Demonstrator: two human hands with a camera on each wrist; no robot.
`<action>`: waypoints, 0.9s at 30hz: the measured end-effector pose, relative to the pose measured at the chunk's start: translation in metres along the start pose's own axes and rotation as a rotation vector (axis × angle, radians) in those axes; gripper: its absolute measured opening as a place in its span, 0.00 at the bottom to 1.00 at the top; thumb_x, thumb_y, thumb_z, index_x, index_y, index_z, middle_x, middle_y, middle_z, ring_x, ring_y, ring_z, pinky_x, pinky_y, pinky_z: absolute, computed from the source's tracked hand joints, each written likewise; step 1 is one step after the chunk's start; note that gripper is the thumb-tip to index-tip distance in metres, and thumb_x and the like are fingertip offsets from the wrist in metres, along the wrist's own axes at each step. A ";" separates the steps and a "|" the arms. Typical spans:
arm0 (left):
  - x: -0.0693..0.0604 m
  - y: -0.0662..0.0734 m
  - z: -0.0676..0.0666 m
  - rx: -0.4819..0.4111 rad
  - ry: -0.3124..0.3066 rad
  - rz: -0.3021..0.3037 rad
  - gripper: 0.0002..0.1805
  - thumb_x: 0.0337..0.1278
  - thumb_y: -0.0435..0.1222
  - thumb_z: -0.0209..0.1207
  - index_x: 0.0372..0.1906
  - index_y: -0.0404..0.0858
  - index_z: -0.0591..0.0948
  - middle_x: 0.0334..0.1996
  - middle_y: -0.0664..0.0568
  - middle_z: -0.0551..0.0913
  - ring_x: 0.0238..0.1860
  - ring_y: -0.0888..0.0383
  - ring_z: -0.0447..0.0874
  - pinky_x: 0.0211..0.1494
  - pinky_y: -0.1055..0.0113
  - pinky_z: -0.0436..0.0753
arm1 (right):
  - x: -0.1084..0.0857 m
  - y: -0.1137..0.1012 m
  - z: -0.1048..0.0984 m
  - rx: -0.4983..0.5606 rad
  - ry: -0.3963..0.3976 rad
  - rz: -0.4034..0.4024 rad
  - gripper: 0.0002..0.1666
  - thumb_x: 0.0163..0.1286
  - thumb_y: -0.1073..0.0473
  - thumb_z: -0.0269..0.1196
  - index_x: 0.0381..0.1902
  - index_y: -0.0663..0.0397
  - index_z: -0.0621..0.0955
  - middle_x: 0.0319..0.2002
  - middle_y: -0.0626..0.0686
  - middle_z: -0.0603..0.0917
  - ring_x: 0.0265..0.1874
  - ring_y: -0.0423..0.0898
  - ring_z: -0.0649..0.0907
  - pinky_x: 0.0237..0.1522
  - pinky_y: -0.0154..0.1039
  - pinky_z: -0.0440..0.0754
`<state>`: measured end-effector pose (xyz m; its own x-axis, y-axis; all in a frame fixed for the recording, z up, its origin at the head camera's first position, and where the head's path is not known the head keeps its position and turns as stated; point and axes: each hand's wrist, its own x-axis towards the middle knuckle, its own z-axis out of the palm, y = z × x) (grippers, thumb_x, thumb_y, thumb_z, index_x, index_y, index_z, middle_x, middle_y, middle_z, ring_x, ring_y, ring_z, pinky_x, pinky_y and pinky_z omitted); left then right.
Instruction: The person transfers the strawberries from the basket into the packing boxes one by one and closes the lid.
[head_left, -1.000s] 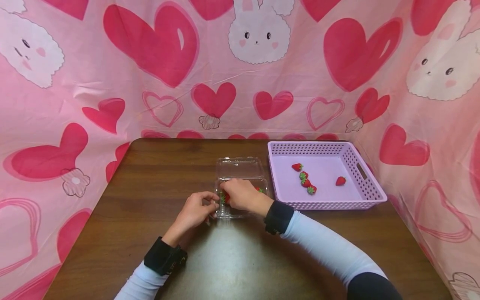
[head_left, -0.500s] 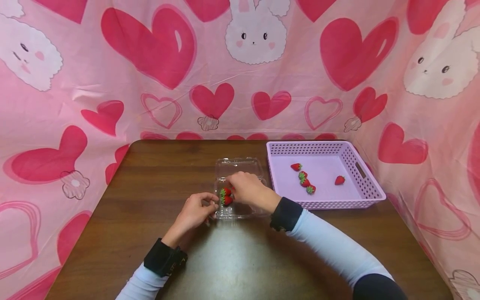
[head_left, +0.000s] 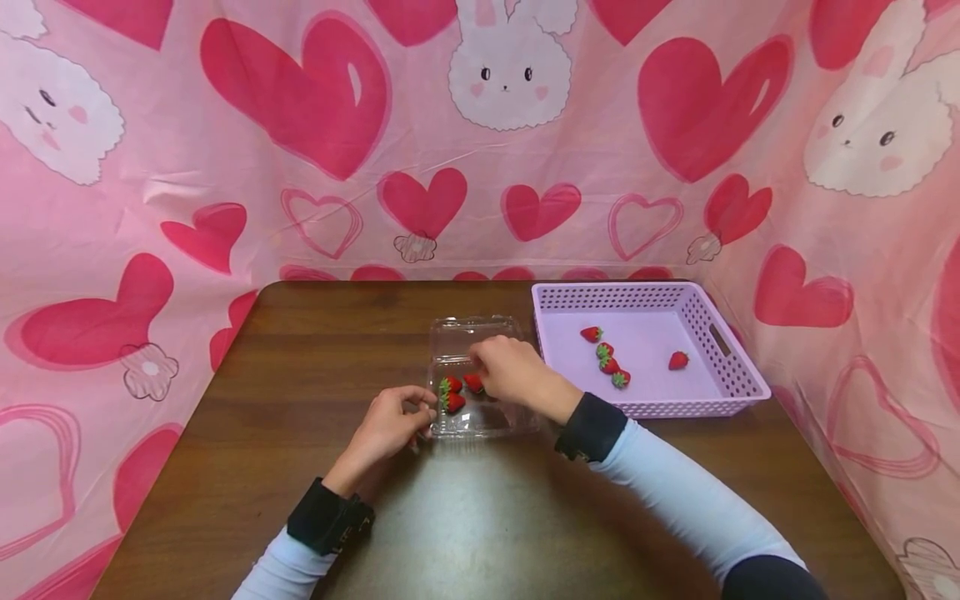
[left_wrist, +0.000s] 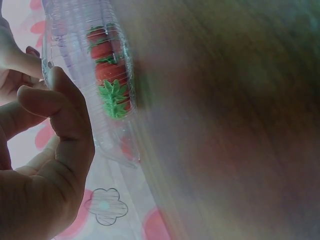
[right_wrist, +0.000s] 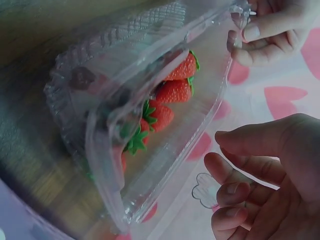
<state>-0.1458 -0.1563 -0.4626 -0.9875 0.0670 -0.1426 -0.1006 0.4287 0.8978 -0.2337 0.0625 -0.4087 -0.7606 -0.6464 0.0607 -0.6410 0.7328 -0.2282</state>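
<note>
A clear plastic clamshell box [head_left: 491, 423] stands on the table, its lid [head_left: 461, 337] folded back on the far side. Several strawberries [head_left: 453, 403] lie inside it, mostly along the left; the right wrist view shows their red bodies and green leaves [right_wrist: 137, 141] through the plastic. My left hand [head_left: 392, 423] pinches the box's left rim between thumb and finger, as the right wrist view also shows. Above the box hovers my right hand [head_left: 513, 372], fingers loosely bent and nothing between them in the right wrist view. It hides the box's right part in the head view.
A lilac perforated basket [head_left: 660, 410] stands to the right of the box, with several strawberries [head_left: 609, 365] toward its left and a single strawberry [head_left: 678, 361] at the right. A brown wooden table [head_left: 315, 358] lies beneath, backed by a pink heart-patterned cloth [head_left: 480, 242].
My right hand has let go of a strawberry in the box and drawn back up to the right, uncovering strawberries there. The left hand stays at the box's left rim.
</note>
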 end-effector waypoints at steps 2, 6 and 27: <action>0.000 0.000 0.000 -0.003 0.004 0.000 0.09 0.65 0.28 0.68 0.49 0.33 0.86 0.24 0.50 0.84 0.22 0.43 0.84 0.25 0.51 0.85 | -0.001 0.002 -0.001 0.002 0.012 -0.002 0.04 0.66 0.66 0.68 0.36 0.51 0.86 0.28 0.47 0.83 0.29 0.47 0.82 0.28 0.44 0.82; 0.001 0.000 0.000 -0.008 0.004 -0.003 0.10 0.65 0.28 0.68 0.49 0.33 0.86 0.24 0.50 0.84 0.22 0.43 0.84 0.25 0.52 0.85 | -0.003 0.005 -0.003 0.014 0.022 -0.007 0.04 0.67 0.64 0.69 0.39 0.53 0.87 0.32 0.48 0.86 0.30 0.47 0.84 0.30 0.45 0.84; 0.000 -0.001 -0.001 -0.008 -0.017 0.017 0.09 0.68 0.28 0.66 0.50 0.32 0.86 0.25 0.49 0.85 0.25 0.46 0.85 0.26 0.51 0.86 | -0.022 0.030 -0.027 -0.007 0.028 0.073 0.04 0.67 0.63 0.69 0.40 0.55 0.86 0.32 0.49 0.85 0.33 0.49 0.84 0.33 0.47 0.85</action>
<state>-0.1458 -0.1580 -0.4629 -0.9869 0.0891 -0.1347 -0.0853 0.4203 0.9033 -0.2388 0.1045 -0.3908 -0.8080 -0.5849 0.0716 -0.5843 0.7795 -0.2260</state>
